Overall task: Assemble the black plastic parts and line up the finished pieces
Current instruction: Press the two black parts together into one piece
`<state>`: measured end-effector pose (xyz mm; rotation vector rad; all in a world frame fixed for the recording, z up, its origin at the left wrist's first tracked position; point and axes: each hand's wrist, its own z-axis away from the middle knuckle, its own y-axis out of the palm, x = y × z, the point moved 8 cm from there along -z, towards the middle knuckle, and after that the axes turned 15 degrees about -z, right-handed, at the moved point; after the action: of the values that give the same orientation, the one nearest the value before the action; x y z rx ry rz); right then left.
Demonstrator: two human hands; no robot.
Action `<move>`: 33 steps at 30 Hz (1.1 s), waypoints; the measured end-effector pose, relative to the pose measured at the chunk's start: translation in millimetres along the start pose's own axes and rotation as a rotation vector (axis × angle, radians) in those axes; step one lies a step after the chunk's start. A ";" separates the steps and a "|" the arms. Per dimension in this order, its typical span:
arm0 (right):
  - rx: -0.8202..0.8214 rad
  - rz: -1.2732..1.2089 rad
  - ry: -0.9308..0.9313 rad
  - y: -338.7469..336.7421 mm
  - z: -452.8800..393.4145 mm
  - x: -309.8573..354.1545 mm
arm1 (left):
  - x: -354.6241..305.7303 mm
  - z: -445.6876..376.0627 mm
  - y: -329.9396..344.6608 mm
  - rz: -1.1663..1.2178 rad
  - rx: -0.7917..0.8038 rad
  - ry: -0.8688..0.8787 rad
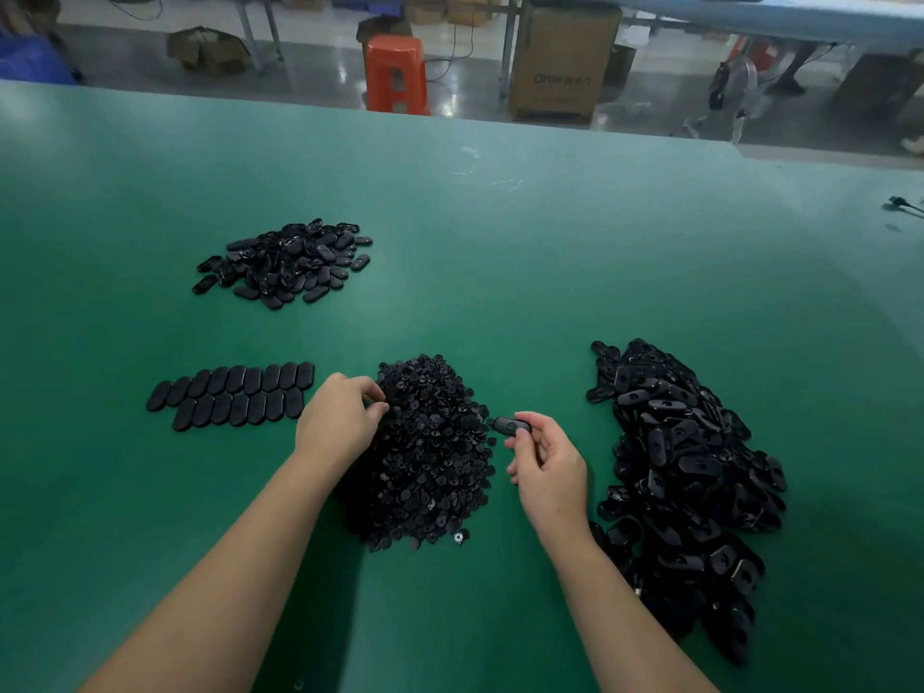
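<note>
Right hand (550, 467) pinches one black oval shell (510, 425), matte, rounded ends. Left hand (340, 417), fingertips curled, picks at central heap of small round discs (430, 457). Finished ovals (232, 395) lined in two rows: ten above, eight below. Three loose heaps on green table (500, 242).

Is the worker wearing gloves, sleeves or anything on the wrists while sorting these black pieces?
No. Both hands, the left hand and the right hand, are bare, with no gloves. Both forearms are uncovered as far as the picture shows, so no sleeve comes into view. No watch, bracelet or ring is visible on either, and the nails appear short and unpainted.
</note>
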<state>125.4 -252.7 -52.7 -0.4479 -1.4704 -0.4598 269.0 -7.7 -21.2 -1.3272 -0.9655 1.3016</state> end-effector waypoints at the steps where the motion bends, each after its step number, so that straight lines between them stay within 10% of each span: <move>1: 0.001 0.002 0.000 0.2 0.2 0.1 | 0.5 -0.2 -0.1 0.011 -0.006 0.002; 10: -0.002 -0.006 -0.003 0.1 1.2 2.3 | 5.0 -0.8 -0.1 0.164 0.031 -0.012; 16: -0.007 -0.032 0.005 0.3 1.7 2.1 | -29.0 18.5 4.2 0.929 0.231 0.011; 33: -0.019 -0.050 0.006 -2.6 1.4 3.0 | -85.2 36.8 34.1 1.226 0.427 -0.089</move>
<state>123.0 -254.1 -49.7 -0.4255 -1.4749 -0.5152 220.5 -92.8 -35.2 -1.5317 0.2313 2.3005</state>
